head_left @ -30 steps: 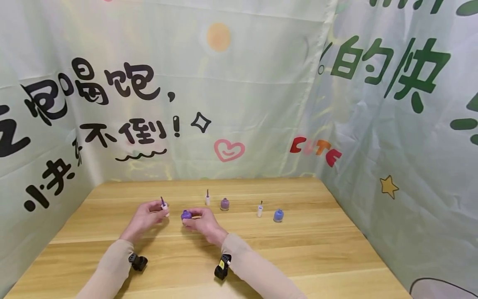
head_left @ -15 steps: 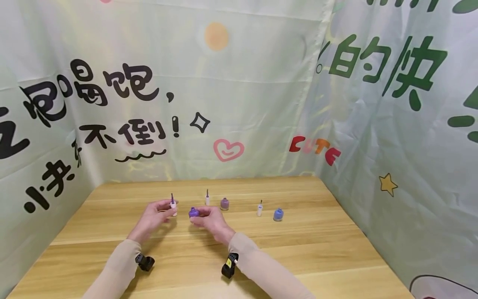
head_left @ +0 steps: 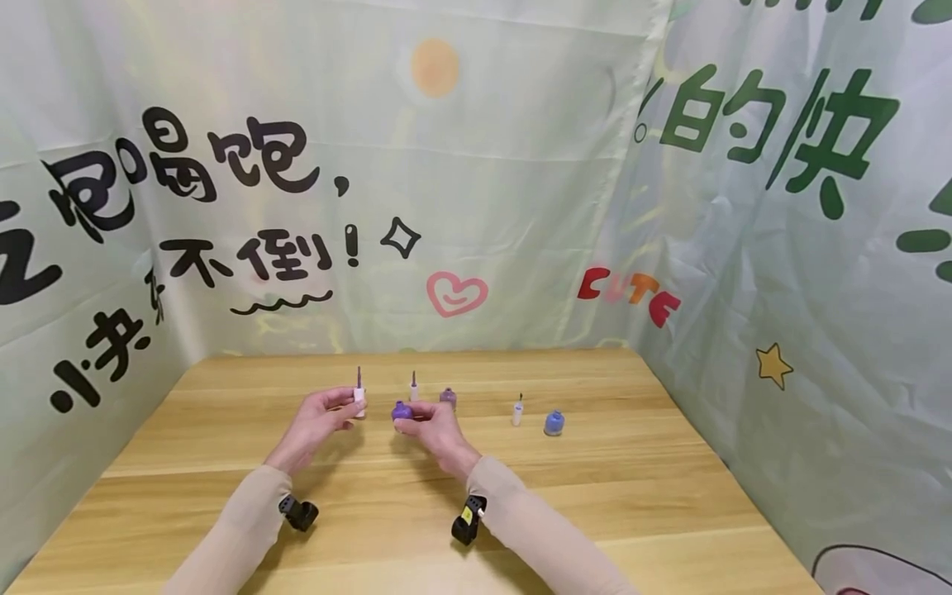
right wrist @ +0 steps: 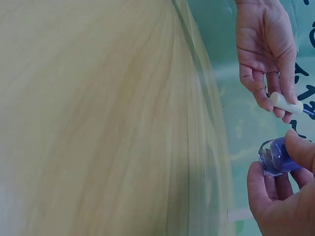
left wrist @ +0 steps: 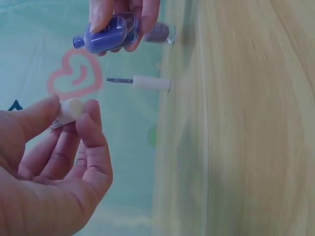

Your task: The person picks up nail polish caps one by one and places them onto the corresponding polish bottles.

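Observation:
In the head view my left hand (head_left: 321,423) pinches a white nail polish cap (head_left: 359,396) between thumb and fingers, its dark brush pointing up. Just to the right, my right hand (head_left: 440,431) grips an uncapped purple nail polish bottle (head_left: 402,411) upright, mouth at the top. A gap separates the cap from the bottle. From the left wrist view, the held bottle (left wrist: 106,35) shows its open threaded neck, and the cap (left wrist: 70,110) sits between thumb and fingertips. The right wrist view shows the bottle's clear thick base (right wrist: 266,156) between thumb and fingers.
Behind the hands, a second white cap (head_left: 414,392) stands brush up beside a mauve polish bottle (head_left: 448,397), partly covered by my right hand. Farther right stand a third cap (head_left: 517,412) and an open blue bottle (head_left: 554,423). Printed cloth (head_left: 521,207) walls the wooden table (head_left: 632,512).
Both hands have shifted right and slightly away from me, carrying the cap and the purple bottle. The cap's brush now points more nearly straight up. The standing caps and bottles have stayed put.

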{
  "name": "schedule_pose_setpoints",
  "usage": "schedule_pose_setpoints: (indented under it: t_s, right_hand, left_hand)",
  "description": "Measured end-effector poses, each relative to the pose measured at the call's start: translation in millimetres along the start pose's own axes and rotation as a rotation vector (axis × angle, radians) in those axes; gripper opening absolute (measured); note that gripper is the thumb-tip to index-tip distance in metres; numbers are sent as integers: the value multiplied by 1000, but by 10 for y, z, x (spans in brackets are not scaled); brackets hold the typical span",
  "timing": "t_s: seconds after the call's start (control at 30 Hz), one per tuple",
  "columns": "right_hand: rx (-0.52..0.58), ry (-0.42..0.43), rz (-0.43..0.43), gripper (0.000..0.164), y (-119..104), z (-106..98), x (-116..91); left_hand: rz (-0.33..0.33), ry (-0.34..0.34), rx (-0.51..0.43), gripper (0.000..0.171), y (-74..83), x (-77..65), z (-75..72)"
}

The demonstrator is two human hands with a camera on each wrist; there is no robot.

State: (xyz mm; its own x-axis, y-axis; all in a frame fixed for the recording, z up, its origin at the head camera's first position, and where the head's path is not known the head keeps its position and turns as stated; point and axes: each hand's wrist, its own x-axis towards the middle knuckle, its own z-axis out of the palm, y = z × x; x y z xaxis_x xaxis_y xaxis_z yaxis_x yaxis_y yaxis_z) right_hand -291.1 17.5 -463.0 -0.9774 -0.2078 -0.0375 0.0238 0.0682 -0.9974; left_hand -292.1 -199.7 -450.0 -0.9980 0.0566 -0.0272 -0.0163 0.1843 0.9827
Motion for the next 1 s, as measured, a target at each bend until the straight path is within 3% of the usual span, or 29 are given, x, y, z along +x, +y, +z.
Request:
schedule_pose_setpoints:
  t_s: [0.2,0.47,0.87,1.0]
  right_hand:
    - [45,-2,10,34,-28,-67,-6]
    - [21,-15,-8,34,-40,-115,-24]
    - [42,-11,19,35,-58,-175,-37]
    - [53,-13,39,36,-47,-188,-40]
  left_hand:
    - [-14,35,-47,49,32,-4,30]
    - [20,72,-187,50,69,-32,116]
    - [34,138,-276,33,87,-2,169]
    - [17,136,-374,19,93,15,184]
